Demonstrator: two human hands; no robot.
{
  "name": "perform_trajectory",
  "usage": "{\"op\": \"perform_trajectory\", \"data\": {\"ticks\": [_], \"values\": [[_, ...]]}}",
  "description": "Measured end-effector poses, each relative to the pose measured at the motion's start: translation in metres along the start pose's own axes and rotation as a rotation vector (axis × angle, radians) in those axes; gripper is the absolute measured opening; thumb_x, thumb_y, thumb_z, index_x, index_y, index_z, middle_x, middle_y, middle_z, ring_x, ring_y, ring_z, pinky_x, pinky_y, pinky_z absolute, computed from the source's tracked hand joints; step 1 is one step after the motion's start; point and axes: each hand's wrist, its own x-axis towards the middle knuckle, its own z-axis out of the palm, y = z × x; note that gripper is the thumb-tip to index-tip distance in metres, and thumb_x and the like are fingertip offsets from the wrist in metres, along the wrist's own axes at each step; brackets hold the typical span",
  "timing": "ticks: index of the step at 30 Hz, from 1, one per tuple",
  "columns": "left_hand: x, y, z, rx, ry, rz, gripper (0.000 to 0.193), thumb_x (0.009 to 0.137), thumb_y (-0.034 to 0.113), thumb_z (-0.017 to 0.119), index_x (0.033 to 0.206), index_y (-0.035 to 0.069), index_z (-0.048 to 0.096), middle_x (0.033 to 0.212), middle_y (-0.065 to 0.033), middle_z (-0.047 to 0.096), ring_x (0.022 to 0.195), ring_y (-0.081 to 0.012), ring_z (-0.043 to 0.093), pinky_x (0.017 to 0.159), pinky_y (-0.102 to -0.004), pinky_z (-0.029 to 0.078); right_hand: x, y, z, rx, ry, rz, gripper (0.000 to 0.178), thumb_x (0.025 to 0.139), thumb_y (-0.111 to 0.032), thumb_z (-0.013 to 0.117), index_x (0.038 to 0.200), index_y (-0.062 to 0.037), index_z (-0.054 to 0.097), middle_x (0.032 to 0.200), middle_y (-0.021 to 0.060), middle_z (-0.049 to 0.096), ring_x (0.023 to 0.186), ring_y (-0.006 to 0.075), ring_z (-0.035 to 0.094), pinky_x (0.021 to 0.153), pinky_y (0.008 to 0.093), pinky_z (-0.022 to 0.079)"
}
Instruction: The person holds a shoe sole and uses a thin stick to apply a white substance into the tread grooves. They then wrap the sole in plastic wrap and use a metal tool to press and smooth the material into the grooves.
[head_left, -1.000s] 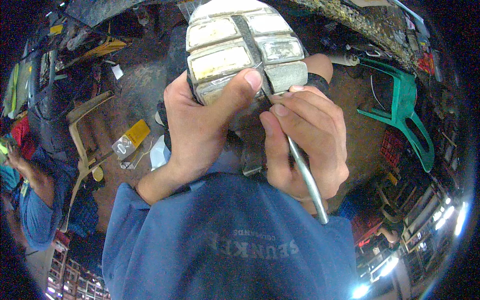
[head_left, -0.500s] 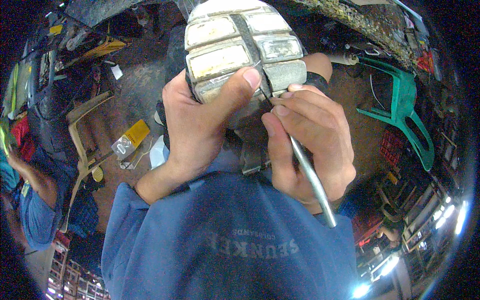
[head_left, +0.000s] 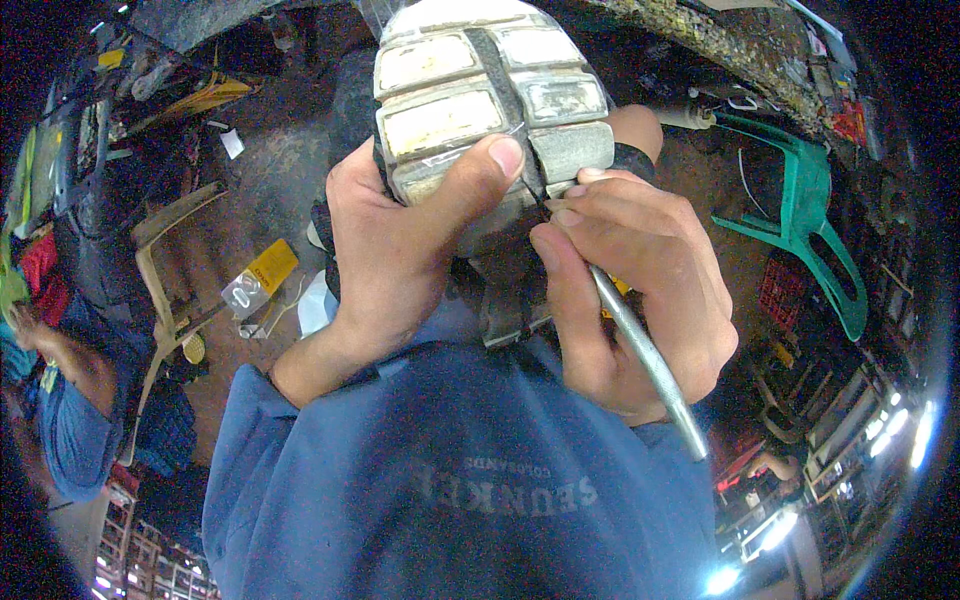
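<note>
A shoe sole (head_left: 440, 125) with pale worn tread blocks and a dark groove down its middle faces up in front of me. My left hand (head_left: 395, 235) is closed round its left near edge, the thumb pressing on the tread beside the groove. In my right hand (head_left: 655, 265), pinched between thumb and fingers, is an awl (head_left: 652, 365) with a round silver metal handle slanting down to the right. Its thin tip is at the near end of the groove; how deep it sits is hidden. A thin, clear strand lies across the sole near my thumb.
On the right stands a green plastic chair (head_left: 800, 195), with a red crate (head_left: 780, 288) below it. At left are a beige chair (head_left: 160, 240) and a yellow-and-clear package (head_left: 262, 278) on the floor. Another person (head_left: 80, 410) sits at the far left. A cluttered bench (head_left: 690, 45) runs along the back.
My right hand and the awl have shifted a little right and down, the handle's end swinging right. My left hand and the sole have barely moved.
</note>
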Motion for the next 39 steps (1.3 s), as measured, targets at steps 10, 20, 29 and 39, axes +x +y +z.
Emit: {"op": "perform_trajectory", "data": {"ticks": [10,20,29,39], "values": [[0.001,-0.003,-0.002,-0.021,-0.023,-0.022,0.030,0.089,0.013,0.076,0.114,-0.003,0.069,0.108,-0.0096,0.073,0.096,-0.0137,0.068,0.087,-0.0282,0.054,0.004,-0.002,-0.006,-0.005,-0.041,0.072,0.019,0.069,0.013,0.078,0.082,0.0058,0.066,0.078,0.0189,0.070,0.073,0.0304,0.071,0.076,0.0400,0.060],[0.007,-0.015,-0.005,-0.002,-0.193,0.046,0.044,0.089,0.014,0.074,0.127,-0.001,0.057,0.118,-0.0093,0.068,0.105,-0.0144,0.064,0.093,-0.0295,0.051,-0.003,0.006,-0.007,0.021,0.014,0.227,0.011,0.081,0.010,0.071,0.088,0.0046,0.063,0.086,0.0191,0.071,0.085,0.0300,0.070,0.086,0.0408,0.056],[0.062,0.002,-0.011,0.037,-0.303,-0.090,0.038,0.090,0.015,0.068,0.123,-0.002,0.062,0.116,-0.0094,0.070,0.106,-0.0168,0.065,0.097,-0.0319,0.049,-0.009,0.028,-0.006,0.375,0.276,0.074,0.025,0.087,-0.003,0.074,0.104,0.0038,0.058,0.100,0.0244,0.070,0.094,0.0342,0.070,0.089,0.0444,0.057],[0.052,0.010,-0.003,0.253,-0.724,-0.073,0.046,0.086,0.015,0.078,0.124,0.002,0.057,0.110,-0.0021,0.064,0.102,-0.0092,0.058,0.091,-0.0276,0.049,0.002,0.033,-0.023,0.150,0.019,-0.040,0.026,0.081,-0.003,0.078,0.102,0.0000,0.063,0.097,0.0210,0.073,0.097,0.0355,0.071,0.095,0.0540,0.054]]}}
